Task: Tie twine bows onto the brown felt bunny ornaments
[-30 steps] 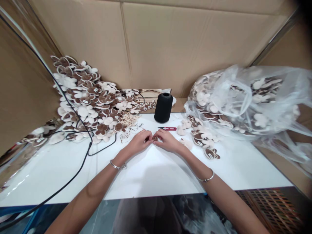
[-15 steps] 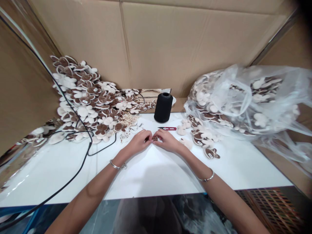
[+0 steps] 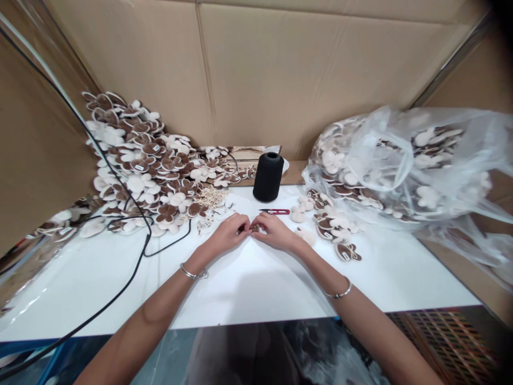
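My left hand (image 3: 226,234) and my right hand (image 3: 276,231) meet at the middle of the white table (image 3: 240,278), fingers curled. Between the fingertips they pinch a small brown fabric piece (image 3: 254,228), mostly hidden by the fingers. Each wrist carries a thin bangle. Just behind the hands lie red thread snips (image 3: 274,212) and a black thread cone (image 3: 268,176) stands upright. A small bunch of beige strings (image 3: 211,199) lies to the left of the hands.
A large heap of brown and cream plush pieces (image 3: 144,166) fills the back left corner. A clear plastic bag (image 3: 404,166) of more pieces sits at the right, with several loose ones (image 3: 336,230) beside it. A black cable (image 3: 132,262) crosses the left side. Cardboard walls (image 3: 280,69) enclose the table.
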